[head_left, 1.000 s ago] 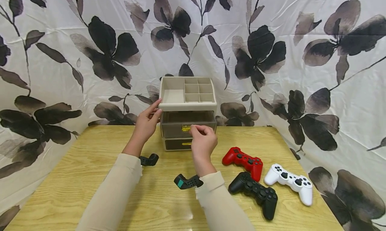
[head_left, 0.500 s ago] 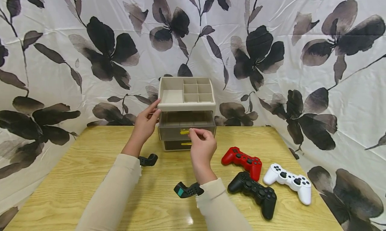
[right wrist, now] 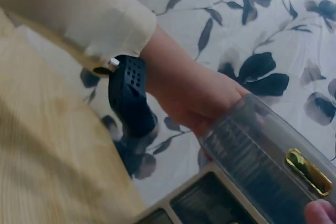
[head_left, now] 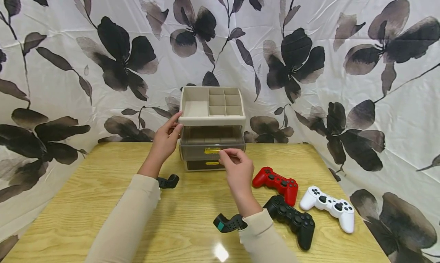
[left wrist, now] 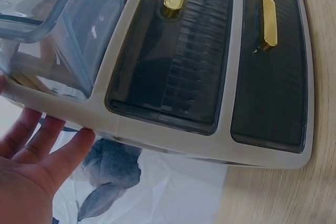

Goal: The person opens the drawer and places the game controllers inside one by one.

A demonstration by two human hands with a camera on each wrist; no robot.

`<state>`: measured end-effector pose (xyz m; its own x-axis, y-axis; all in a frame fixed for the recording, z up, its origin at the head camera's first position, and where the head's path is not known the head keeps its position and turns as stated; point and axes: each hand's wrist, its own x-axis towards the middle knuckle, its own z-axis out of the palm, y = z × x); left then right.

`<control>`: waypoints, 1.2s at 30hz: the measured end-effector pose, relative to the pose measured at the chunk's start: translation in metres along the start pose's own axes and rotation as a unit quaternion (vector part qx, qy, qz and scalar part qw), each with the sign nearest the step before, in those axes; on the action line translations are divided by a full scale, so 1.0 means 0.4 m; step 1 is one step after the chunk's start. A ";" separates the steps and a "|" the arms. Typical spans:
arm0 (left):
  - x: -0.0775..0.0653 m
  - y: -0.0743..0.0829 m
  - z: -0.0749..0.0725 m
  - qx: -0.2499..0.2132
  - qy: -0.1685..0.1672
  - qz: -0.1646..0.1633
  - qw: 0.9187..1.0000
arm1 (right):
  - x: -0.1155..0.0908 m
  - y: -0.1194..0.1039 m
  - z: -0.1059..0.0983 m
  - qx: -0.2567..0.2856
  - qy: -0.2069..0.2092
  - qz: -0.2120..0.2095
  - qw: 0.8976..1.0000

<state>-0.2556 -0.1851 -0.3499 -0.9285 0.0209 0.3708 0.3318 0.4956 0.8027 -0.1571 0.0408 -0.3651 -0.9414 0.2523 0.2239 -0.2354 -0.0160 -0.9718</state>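
A cream desktop organizer stands at the back of the table, its open top divided into several compartments. Its clear grey upper drawer is pulled partly out, and nothing shows inside. My left hand rests straight fingers against the organizer's left side; in the left wrist view its fingertips touch the cream edge. My right hand, loosely curled, is just off the right end of the gold handle. In the right wrist view, a fingertip shows near that handle. Two shut drawers lie below.
Right of the organizer lie a red game controller, a black one and a white one on the wooden table. The black one is partly behind my right sleeve. A floral cloth hangs behind.
The upper drawer has come out toward me. My right hand pulled its handle, then slid off to the right and lower. My left hand has stayed at the organizer's side.
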 end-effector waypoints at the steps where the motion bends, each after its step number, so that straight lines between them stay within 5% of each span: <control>1: 0.000 0.000 -0.001 0.001 0.000 0.000 1.000 | -0.001 0.000 -0.008 -0.010 -0.010 -0.005 1.000; 7: 0.000 -0.001 -0.004 0.006 -0.002 -0.001 1.000 | -0.006 0.003 -0.067 -0.102 -0.049 -0.028 0.993; 13: -0.001 0.003 -0.009 0.008 -0.004 -0.006 1.000 | -0.007 0.014 -0.125 -0.187 -0.105 -0.036 0.976; 36: 0.009 0.003 -0.009 0.031 -0.028 -0.018 0.999 | 0.012 0.060 -0.358 -0.449 -0.226 -0.038 0.864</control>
<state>-0.2580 -0.1876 -0.3458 -0.9481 0.0507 0.3140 0.2890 0.5501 0.7835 -0.1329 0.1801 -0.3982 -0.9773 -0.1876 0.0987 -0.2099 0.7916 -0.5739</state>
